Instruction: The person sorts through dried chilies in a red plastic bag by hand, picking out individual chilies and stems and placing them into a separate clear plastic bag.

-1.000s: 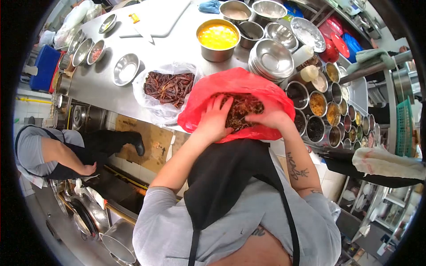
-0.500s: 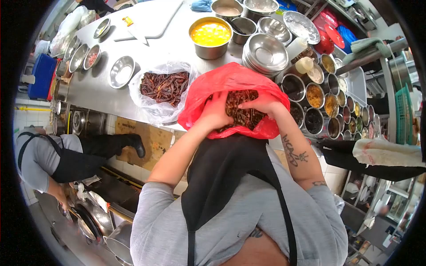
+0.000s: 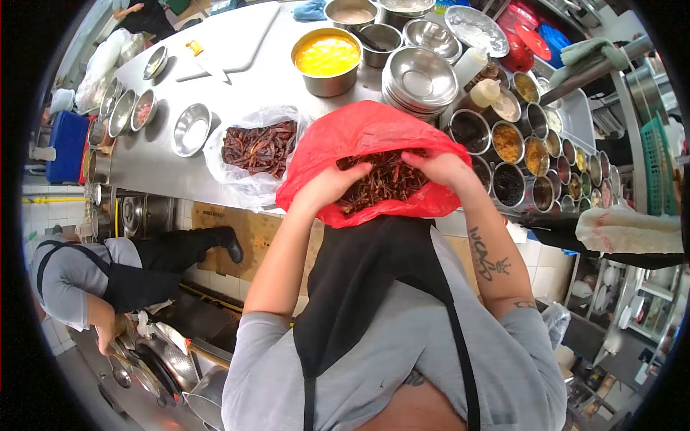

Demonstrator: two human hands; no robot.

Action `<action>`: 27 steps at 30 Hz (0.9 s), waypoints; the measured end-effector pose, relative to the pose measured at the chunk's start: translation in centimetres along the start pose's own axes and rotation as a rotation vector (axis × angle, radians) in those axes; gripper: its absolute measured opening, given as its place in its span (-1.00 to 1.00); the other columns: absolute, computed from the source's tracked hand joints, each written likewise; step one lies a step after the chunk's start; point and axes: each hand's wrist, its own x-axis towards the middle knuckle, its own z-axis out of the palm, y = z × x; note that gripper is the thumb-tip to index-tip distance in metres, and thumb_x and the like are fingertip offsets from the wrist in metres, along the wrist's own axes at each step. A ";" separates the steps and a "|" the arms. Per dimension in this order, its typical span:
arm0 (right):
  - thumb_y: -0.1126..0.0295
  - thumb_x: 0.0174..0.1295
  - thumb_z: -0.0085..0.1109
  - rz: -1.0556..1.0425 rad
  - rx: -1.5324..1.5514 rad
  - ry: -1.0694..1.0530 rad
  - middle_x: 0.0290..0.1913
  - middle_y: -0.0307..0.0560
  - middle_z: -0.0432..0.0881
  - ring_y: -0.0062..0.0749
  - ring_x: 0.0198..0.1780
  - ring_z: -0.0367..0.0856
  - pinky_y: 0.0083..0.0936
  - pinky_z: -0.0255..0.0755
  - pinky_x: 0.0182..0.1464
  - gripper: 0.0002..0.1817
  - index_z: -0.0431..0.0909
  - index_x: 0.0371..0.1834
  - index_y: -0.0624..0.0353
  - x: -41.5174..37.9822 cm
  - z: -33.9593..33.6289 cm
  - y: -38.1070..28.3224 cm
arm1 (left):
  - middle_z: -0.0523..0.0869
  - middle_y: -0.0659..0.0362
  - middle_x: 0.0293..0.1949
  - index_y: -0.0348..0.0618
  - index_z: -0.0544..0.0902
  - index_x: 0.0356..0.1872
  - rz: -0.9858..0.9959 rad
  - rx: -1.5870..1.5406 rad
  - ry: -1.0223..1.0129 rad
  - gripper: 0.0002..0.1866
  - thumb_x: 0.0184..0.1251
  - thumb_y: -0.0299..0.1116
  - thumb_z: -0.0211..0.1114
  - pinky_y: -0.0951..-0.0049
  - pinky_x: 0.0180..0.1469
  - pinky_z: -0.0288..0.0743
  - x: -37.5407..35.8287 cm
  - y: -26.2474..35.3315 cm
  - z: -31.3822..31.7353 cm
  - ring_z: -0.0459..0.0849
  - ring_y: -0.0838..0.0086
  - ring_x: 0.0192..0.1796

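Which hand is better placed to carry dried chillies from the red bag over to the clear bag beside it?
Probably the left hand. It is at the side of the red bag nearest the clear bag. The right hand would have to cross over it.

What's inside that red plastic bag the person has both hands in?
The red bag holds dark dried chillies, with the left hand and right hand among them. What lies deeper is covered by the chillies and hands.
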 end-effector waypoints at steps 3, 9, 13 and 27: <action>-0.03 0.27 0.31 0.067 -0.084 -0.025 0.32 0.09 0.57 -0.07 0.36 0.51 -0.28 0.34 0.40 -0.30 0.43 0.41 0.07 -0.7 0.8 -1.3 | 0.43 -0.15 0.37 -0.28 0.23 0.47 0.094 0.096 0.050 0.04 -0.01 -0.14 0.63 0.17 0.45 0.29 -0.4 -1.0 2.6 0.41 0.11 0.42; 0.14 0.07 0.57 0.304 0.483 -0.064 0.40 -0.05 0.45 -0.05 0.31 0.53 0.07 0.68 -0.17 0.11 -0.04 0.60 -0.07 -0.5 3.5 -4.1 | 0.11 -0.33 0.49 -0.21 -0.24 0.60 0.013 0.414 0.136 0.52 -0.33 -0.04 0.71 -0.01 0.54 0.09 0.9 -3.9 4.6 0.15 -0.17 0.54; 0.16 -0.06 0.64 0.381 0.481 -0.107 0.35 -0.06 0.50 -0.03 0.27 0.53 0.19 0.55 -0.01 0.06 0.17 0.52 -0.07 -0.9 3.3 -3.9 | 0.31 -0.19 0.41 -0.23 -0.13 0.60 0.107 0.099 0.038 0.37 -0.27 -0.37 0.64 0.14 0.49 0.23 2.4 -4.9 3.8 0.32 0.03 0.48; -0.04 0.14 0.46 0.241 0.372 -0.056 0.09 0.09 0.68 -0.28 0.07 0.70 -0.34 0.67 -0.20 -0.20 0.46 0.32 0.28 -0.6 -1.6 -10.0 | 0.63 0.06 0.21 -0.24 0.41 0.37 0.082 -0.209 -0.005 -0.26 0.08 -0.63 0.44 0.27 0.34 0.46 1.6 -0.1 -1.4 0.60 0.29 0.25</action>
